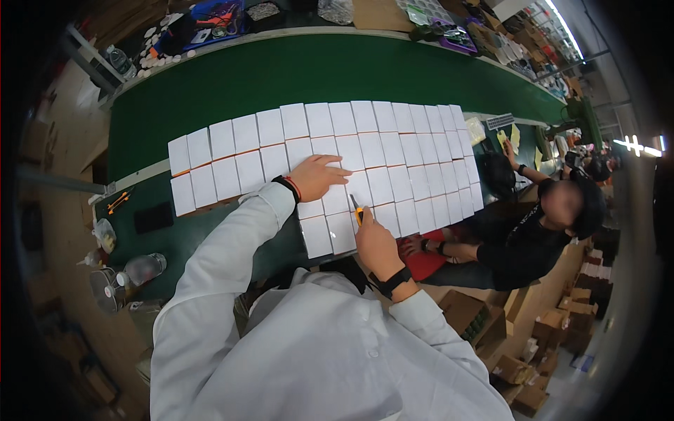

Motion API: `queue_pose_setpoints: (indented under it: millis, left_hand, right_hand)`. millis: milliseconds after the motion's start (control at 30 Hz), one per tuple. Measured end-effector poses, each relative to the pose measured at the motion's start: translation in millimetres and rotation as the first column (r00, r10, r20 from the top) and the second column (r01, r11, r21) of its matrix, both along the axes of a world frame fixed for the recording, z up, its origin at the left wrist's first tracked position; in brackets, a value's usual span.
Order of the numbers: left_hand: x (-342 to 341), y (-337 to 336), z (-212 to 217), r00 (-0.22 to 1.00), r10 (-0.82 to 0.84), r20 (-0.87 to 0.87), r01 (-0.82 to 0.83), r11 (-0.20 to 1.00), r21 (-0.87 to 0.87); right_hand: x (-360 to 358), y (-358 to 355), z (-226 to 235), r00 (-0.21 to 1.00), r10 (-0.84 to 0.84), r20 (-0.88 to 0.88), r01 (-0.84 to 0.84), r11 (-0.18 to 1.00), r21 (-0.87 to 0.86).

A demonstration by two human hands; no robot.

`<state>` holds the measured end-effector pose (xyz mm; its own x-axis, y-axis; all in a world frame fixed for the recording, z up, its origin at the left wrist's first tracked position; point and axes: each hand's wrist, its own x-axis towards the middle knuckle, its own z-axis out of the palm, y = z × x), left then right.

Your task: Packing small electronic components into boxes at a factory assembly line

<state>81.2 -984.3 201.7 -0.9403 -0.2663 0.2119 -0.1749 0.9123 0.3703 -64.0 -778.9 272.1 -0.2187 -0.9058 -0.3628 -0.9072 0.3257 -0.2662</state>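
Rows of white rectangular boxes [362,116] lie side by side in a large block, with thin orange-brown lines between some rows. My left hand [319,177] lies on top of the boxes near the middle, fingers stretched out to the right. In my right hand [379,247] is a yellow and black utility knife [359,213], gripped over the front rows. Its blade points away from me, at the boxes just right of my left fingertips. I cannot tell whether the blade touches them.
Behind the boxes runs a green conveyor belt [246,74]. At left are a black flat object [153,218], an orange cutter [119,202] and plastic bottles [145,268]. A co-worker [526,235] sits close on the right. Cardboard boxes [467,316] stand low at right.
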Motion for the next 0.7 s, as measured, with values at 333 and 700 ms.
queue_pose_setpoints:
  millis: [333, 700]
  left_hand:
    - [31.8, 1.6, 10.7, 0.999, 0.018, 0.041, -0.023, 0.992, 0.123]
    - [35.2, -1.4, 6.8, 0.998, 0.004, 0.056, -0.012, 0.989, 0.147]
  right_hand:
    - [45.5, -16.5, -31.5, 0.993, -0.040, 0.111, 0.059, 0.983, -0.172]
    - [52.4, -21.3, -31.3, 0.997, -0.016, 0.079, 0.026, 0.991, -0.131]
